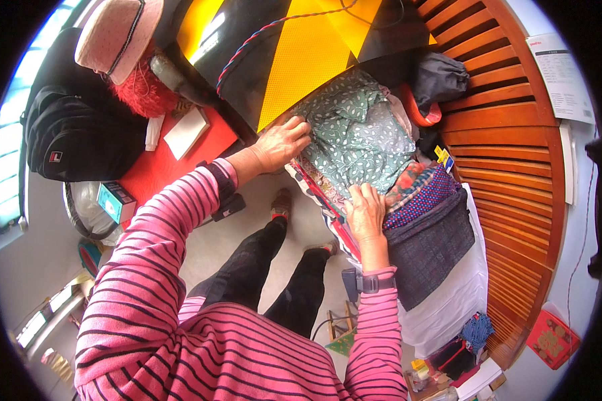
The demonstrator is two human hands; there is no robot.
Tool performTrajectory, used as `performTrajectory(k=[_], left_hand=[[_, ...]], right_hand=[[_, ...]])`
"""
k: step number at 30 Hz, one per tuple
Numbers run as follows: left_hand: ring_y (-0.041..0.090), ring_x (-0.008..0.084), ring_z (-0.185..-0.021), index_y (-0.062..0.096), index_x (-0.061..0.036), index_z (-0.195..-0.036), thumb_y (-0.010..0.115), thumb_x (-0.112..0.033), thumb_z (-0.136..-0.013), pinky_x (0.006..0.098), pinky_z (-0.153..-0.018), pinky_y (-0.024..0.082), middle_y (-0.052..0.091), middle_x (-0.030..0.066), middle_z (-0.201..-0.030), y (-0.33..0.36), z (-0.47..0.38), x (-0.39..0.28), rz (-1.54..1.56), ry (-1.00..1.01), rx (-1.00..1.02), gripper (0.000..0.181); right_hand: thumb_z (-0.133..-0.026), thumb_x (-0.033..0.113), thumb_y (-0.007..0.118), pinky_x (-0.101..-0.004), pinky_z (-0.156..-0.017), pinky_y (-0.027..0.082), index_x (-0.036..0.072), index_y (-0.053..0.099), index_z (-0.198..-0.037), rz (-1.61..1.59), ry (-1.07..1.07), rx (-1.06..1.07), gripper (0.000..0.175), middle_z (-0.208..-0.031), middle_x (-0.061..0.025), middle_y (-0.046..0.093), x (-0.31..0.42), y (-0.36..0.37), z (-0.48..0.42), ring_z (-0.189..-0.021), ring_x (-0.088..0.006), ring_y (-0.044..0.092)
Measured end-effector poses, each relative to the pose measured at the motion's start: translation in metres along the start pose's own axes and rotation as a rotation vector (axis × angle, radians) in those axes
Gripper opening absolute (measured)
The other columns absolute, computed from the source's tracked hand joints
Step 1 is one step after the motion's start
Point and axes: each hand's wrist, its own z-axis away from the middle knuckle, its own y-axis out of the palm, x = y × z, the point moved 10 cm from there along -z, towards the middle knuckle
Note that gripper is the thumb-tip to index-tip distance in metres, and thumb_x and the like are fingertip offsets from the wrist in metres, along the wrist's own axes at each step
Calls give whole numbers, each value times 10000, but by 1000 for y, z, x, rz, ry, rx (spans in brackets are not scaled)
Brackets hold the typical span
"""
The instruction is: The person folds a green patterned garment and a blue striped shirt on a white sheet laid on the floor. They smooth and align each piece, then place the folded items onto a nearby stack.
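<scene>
A green cloth with a white leaf print (363, 143) lies spread over a pile of folded fabrics. My left hand (283, 143) has its fingers curled on the cloth's left edge. At the near edge, my right hand (366, 213) grips the same cloth with bent fingers. Beside my right hand are a purple dotted fabric (424, 195) and a dark grey cloth (429, 260). Under the green cloth, a floral fabric (318, 175) shows along the left side. The lower layers of the pile are mostly hidden.
Slatted wooden doors (506, 165) stand along the right. A yellow-and-black panel (301, 65) borders the far side, with a twisted cord (261, 30) across it. On the left are a red-topped table (180, 150), a black backpack (75, 125) and a pink hat (118, 37).
</scene>
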Motion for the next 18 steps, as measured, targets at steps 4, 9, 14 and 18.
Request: performTrajectory(k=[4,9,14,18], left_hand=[[500,283,-1069,561,-63,-962,658,-122,-701,402,-915,472,506,94,-1043,17,8,12,-32,-76,166,285],[507,285,-1074,564,-74,-975,650,-114,-704,394,-967,430,517,88,-1033,13,9,18,-137,-56,106,287],[517,317,-1116,568,-49,-982,615,-108,-733,425,-937,455,539,117,-1098,5,18,37,-60,-306,-36,260],[513,324,-1135,574,-14,-1008,603,-107,-735,440,-932,457,539,139,-1171,2,11,28,-45,-340,-88,290]], right_hand=[[-750,158,710,-465,-807,413,94,586,-938,82,1,44,234,-973,-106,560,0,8,-3,-1012,-318,534],[-777,205,698,-494,-854,414,86,596,-936,146,37,176,224,-1009,-110,580,0,17,-6,-1023,-318,543],[-781,306,725,-512,-884,399,86,607,-1010,194,71,281,339,-1045,-123,585,-1,13,-3,-1052,-323,548],[-826,358,694,-496,-841,436,75,626,-949,80,117,277,316,-1000,-137,619,-16,5,-13,-1005,-340,585]])
